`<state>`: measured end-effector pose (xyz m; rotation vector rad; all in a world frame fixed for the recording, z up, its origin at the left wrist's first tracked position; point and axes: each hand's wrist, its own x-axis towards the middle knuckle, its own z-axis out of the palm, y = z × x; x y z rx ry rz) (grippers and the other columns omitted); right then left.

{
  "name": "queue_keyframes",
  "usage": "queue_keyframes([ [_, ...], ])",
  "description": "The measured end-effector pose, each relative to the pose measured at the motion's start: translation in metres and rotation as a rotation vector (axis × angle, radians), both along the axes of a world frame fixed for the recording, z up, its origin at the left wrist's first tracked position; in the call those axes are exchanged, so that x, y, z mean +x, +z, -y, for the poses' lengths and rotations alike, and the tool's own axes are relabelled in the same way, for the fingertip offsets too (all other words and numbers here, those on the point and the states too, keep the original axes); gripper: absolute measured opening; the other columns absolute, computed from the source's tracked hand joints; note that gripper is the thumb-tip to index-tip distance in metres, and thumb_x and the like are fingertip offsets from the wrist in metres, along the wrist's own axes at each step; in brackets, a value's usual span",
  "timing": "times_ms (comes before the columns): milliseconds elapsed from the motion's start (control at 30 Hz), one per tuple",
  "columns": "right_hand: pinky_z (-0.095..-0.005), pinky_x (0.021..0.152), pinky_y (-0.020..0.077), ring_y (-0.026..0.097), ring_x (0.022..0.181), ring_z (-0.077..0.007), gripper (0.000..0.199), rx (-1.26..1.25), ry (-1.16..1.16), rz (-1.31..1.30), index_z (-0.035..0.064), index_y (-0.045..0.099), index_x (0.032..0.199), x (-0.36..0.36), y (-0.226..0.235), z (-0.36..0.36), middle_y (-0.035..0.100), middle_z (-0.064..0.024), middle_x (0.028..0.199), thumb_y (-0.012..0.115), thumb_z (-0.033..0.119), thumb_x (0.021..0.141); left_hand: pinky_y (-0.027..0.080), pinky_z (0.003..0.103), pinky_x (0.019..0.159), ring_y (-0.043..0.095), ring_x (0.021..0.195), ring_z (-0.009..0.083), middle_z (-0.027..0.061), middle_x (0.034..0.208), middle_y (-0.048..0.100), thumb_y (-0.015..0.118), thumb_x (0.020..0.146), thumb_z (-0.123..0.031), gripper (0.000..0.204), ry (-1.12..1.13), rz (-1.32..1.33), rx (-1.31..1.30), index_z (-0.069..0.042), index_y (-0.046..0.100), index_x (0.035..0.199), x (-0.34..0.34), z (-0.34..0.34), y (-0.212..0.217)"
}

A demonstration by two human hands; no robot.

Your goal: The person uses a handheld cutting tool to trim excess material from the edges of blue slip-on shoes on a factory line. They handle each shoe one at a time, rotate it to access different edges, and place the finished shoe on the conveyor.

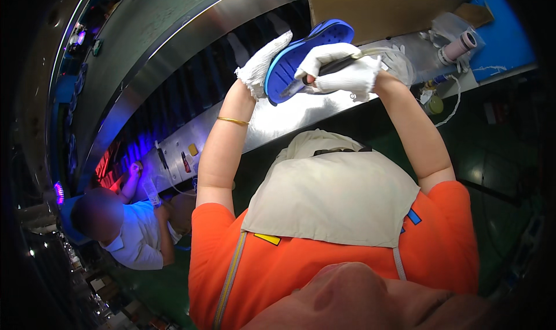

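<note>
Nearby, lower left: co-worker [130, 228] in a white shirt.
Upper left: metal conveyor [174, 57].
Left hand [262, 65]: gloved, raised, fingers clasped around the blue shoe sole [301, 55].
Shoe sole: upper centre, tilted.
Right hand [341, 69]: gloved, pinching a dark brush [324, 72] against the sole.
Upper right: cardboard [382, 5].

shoe sole [301, 52]: 1 | brush [324, 72]: 1 | gloved hands [341, 69]: 2 | bangle [233, 121]: 1

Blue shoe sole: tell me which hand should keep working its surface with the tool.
Right. The right hand already grips the dark tool against the blue shoe sole; the left hand cradles it.
</note>
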<state>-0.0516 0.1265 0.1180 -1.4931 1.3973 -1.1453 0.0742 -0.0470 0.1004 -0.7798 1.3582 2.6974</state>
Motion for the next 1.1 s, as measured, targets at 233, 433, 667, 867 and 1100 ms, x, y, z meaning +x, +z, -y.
queue_keyframes([
  [233, -0.028, 0.075, 0.0514, 0.064, 0.079, -0.016, 0.016, 0.233, -0.087, -0.249, 0.0106, 0.071, 0.083, -0.007, 0.008, -0.01, 0.068, -0.0044, 0.084, 0.069, 0.011, 0.067, 0.06, 0.033, 0.066, 0.069, 0.074, 0.0224, 0.0155, 0.093, 0.069, 0.059, 0.092, -0.039, 0.042, -0.127, 0.085, -0.016, 0.0, 0.065, 0.105, 0.0, 0.001, -0.003],
  [433, -0.0265, 0.076, 0.0512, 0.063, 0.08, -0.0154, 0.015, 0.139, -0.143, -0.169, 0.0067, 0.068, 0.086, -0.006, 0.016, -0.016, 0.068, -0.0052, 0.085, 0.067, 0.011, 0.071, 0.06, 0.036, 0.066, 0.069, 0.077, 0.0237, 0.0162, 0.096, 0.068, 0.056, 0.092, -0.046, 0.05, -0.199, 0.086, -0.053, 0.0, 0.063, 0.108, 0.005, -0.002, 0.004],
  [667, -0.0269, 0.081, 0.0513, 0.064, 0.087, -0.0133, 0.014, 0.066, -0.1, 0.097, 0.0041, 0.069, 0.087, -0.019, 0.009, -0.028, 0.068, -0.0058, 0.09, 0.069, 0.004, 0.074, 0.057, 0.041, 0.084, 0.066, 0.096, 0.0314, 0.0219, 0.115, 0.062, 0.038, 0.097, -0.05, 0.06, -0.003, -0.165, 0.176, 0.0, 0.05, 0.127, 0.015, 0.002, -0.014],
  [867, -0.0265, 0.075, 0.0518, 0.063, 0.08, -0.0121, 0.005, -0.308, -0.272, 0.153, 0.0022, 0.066, 0.082, 0.04, -0.022, -0.011, 0.067, -0.0047, 0.087, 0.068, 0.002, 0.077, 0.049, 0.046, 0.095, 0.059, 0.109, 0.0358, 0.025, 0.127, 0.053, 0.03, 0.094, -0.06, 0.074, 0.14, -0.548, 0.319, 0.0, 0.041, 0.137, 0.015, -0.024, -0.031],
  [1100, -0.0277, 0.081, 0.0509, 0.062, 0.085, -0.0123, 0.008, -0.148, -0.253, 0.501, 0.0043, 0.068, 0.088, 0.035, -0.012, -0.015, 0.066, -0.0045, 0.092, 0.068, 0.007, 0.08, 0.046, 0.046, 0.096, 0.058, 0.109, 0.0359, 0.0239, 0.126, 0.054, 0.032, 0.09, -0.058, 0.075, 0.229, -0.563, 0.423, 0.001, 0.043, 0.135, 0.022, -0.032, -0.04],
])
